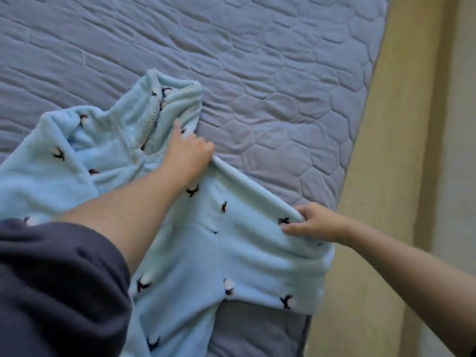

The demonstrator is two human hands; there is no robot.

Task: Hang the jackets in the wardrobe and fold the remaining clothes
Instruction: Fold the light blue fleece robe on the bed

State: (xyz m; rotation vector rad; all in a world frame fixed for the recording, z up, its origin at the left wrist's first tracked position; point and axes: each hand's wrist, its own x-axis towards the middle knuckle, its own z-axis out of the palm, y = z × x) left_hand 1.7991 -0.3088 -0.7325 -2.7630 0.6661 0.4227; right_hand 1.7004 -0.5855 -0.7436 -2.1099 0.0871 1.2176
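1 pale blue fleece garment (239, 256) with small black-and-white prints and a white neck zip (148, 124). It lies rumpled on the grey-blue quilted mattress (257, 60), spanning 9 to 5 o'clock of frame.

2 hands on it:
- left hand (189, 155), dark grey sleeve (59, 279) pushed up, fingers curled, gripping a fold at centre by the collar
- right hand (315, 224) pinching the folded edge at 4 o'clock

That edge sits at the mattress's right border, with a beige surface (386, 176) beyond. Bare quilting from 10 to 2 o'clock.
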